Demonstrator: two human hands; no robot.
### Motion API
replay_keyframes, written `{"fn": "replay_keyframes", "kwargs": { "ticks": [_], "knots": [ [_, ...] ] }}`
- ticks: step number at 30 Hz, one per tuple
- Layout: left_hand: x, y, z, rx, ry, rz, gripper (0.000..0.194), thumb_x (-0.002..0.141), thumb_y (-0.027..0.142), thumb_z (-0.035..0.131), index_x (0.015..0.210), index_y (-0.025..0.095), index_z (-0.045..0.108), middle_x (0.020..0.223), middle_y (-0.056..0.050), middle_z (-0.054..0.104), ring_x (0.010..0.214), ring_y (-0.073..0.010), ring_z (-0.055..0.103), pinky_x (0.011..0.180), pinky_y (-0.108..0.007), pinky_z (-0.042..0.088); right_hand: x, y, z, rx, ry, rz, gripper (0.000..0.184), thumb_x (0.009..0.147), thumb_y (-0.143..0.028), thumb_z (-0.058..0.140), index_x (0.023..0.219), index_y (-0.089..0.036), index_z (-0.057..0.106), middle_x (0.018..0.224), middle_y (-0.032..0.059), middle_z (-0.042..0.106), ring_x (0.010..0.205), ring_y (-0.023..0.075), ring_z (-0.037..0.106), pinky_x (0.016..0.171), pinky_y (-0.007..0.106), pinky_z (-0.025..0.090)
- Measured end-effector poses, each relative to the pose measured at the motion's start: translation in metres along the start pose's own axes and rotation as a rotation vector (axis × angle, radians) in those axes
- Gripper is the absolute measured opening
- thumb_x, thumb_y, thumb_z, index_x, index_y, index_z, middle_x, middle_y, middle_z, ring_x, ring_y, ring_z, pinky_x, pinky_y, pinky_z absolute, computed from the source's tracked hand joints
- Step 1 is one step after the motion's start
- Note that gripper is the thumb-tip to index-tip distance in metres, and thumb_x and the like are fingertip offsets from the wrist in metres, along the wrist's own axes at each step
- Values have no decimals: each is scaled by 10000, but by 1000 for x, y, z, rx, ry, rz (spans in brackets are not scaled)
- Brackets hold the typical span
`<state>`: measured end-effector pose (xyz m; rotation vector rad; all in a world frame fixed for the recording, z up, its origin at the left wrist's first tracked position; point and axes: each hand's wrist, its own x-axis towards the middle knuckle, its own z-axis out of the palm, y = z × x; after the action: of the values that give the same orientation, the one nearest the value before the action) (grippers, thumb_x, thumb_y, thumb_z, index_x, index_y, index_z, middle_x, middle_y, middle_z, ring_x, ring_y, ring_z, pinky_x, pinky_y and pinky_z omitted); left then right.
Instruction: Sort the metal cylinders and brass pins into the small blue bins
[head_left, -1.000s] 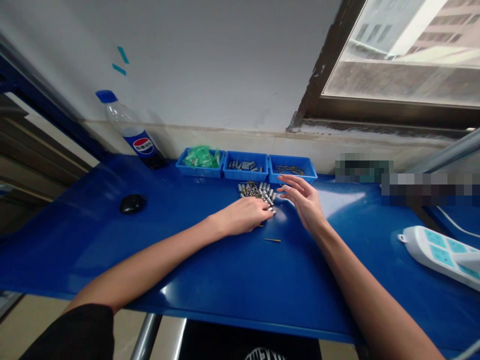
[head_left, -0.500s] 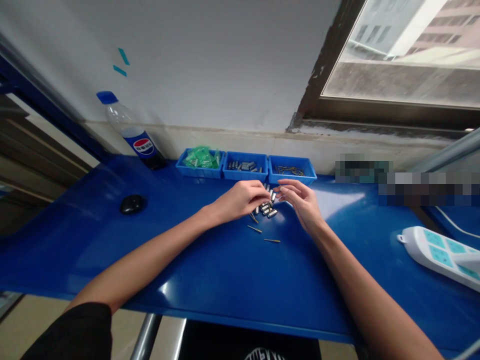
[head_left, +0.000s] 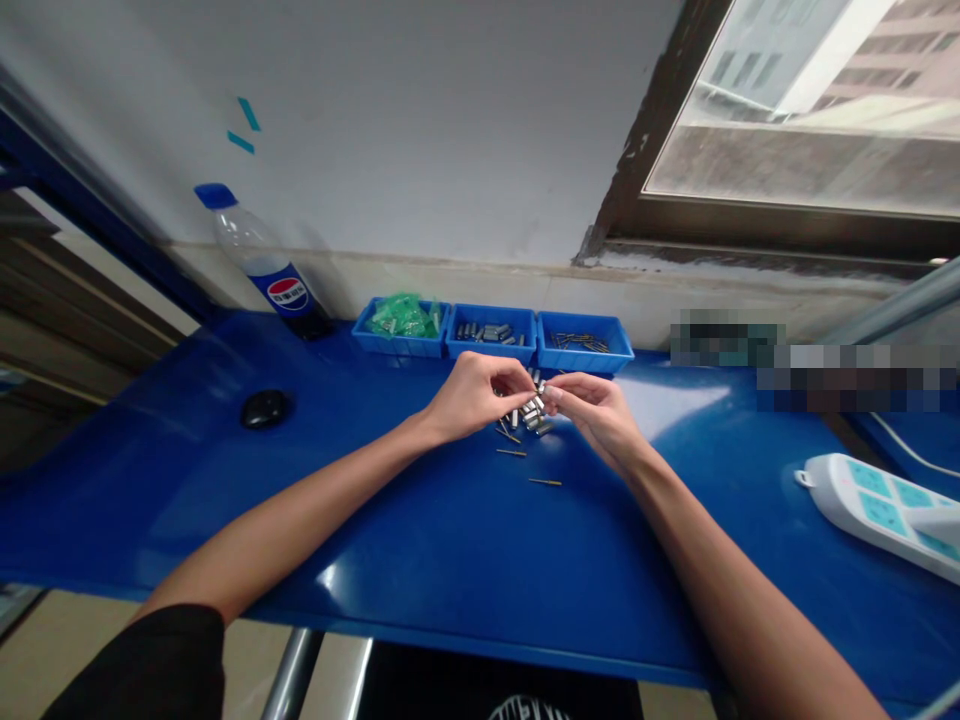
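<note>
My left hand (head_left: 476, 395) is closed in a pinch over the pile, its thumb and forefinger meeting at a small silver metal cylinder (head_left: 541, 388). From the other side my right hand (head_left: 596, 412) pinches too, fingertips on the same little piece. Whether a thin pin is also in the fingers cannot be made out. Below them lies a heap of short metal cylinders (head_left: 532, 421) mixed with slim pins, partly hidden by my left hand. Two brass-ended pins lie apart nearer to me, one pin (head_left: 511, 453) close to the heap and another pin (head_left: 545, 482) further forward.
Three blue bins line the wall: a left bin (head_left: 401, 346) with green plastic, a middle bin (head_left: 491, 351) of metal cylinders, a right bin (head_left: 585, 358) of pins. A cola bottle (head_left: 285, 290) and black mouse (head_left: 264, 408) stand left; a power strip (head_left: 877, 500) lies right.
My left hand has risen from the heap, closing its fingers in a pinch. My right hand has closed its spread fingers and come in to meet the left. A pin near the heap is uncovered.
</note>
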<state>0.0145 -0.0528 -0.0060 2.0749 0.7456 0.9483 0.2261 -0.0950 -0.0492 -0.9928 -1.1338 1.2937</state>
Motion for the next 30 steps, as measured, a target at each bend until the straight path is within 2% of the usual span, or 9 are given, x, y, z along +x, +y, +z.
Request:
{"fn": "replay_keyframes", "kwargs": {
  "ticks": [5,9,11,14,16,19,22,25,30],
  "knots": [
    [1,-3,-1,86,-12,14,48,876,193,737,867,149,753,800,-21,767,702,-131,706,678,-232,542,0,-1,-2,-5,2,10,223,754,-384,916,875,-219,827,759,32,780,678,156,683,708,323,551],
    [0,-3,-2,325,-26,63,82,928,220,691,899,152,725,856,-41,728,755,-148,665,709,-264,504,2,1,-5,-26,118,-90,251,775,-383,900,963,-240,815,901,52,813,827,211,754,852,390,596],
    [-2,-1,0,380,-114,107,116,962,246,660,927,155,722,881,-51,717,789,-158,661,731,-274,499,4,2,-8,-43,175,-150,383,784,-394,889,1129,-269,782,1157,79,801,1052,268,761,984,451,585],
    [-8,3,8,384,-350,229,144,967,302,689,983,167,734,964,-69,725,871,-179,677,773,-287,510,5,4,-12,-86,176,-193,627,793,-402,874,1377,-324,660,1476,87,651,1284,308,675,1108,505,533],
    [-14,6,16,393,-500,329,196,930,361,752,992,175,739,973,-77,720,910,-200,673,785,-301,515,5,4,-15,-104,163,-203,659,806,-401,860,1419,-342,625,1530,81,604,1307,308,659,1132,513,516],
    [-19,8,26,442,-601,398,177,935,341,748,968,168,730,952,-83,710,930,-215,660,798,-312,518,4,3,-15,-115,155,-194,600,822,-402,845,1385,-335,648,1510,84,621,1261,300,682,1126,514,517],
    [-20,8,30,538,-616,393,119,991,223,642,921,154,708,949,-92,707,931,-219,651,804,-320,515,4,2,-13,-101,159,-164,536,808,-402,857,1309,-311,690,1464,92,655,1178,286,713,1067,493,549],
    [-17,6,28,612,-578,355,164,1019,213,583,920,135,688,970,-110,706,917,-232,643,807,-340,516,4,1,-11,-80,165,-139,481,790,-396,873,1233,-287,720,1415,96,686,1113,267,726,984,451,578],
    [-8,-1,17,465,-342,203,119,1027,209,582,995,143,676,984,-84,718,946,-208,657,852,-321,517,4,2,-12,-109,147,-119,398,835,-436,828,1183,-270,732,1218,82,773,993,234,739,885,402,584]
  ]
}}
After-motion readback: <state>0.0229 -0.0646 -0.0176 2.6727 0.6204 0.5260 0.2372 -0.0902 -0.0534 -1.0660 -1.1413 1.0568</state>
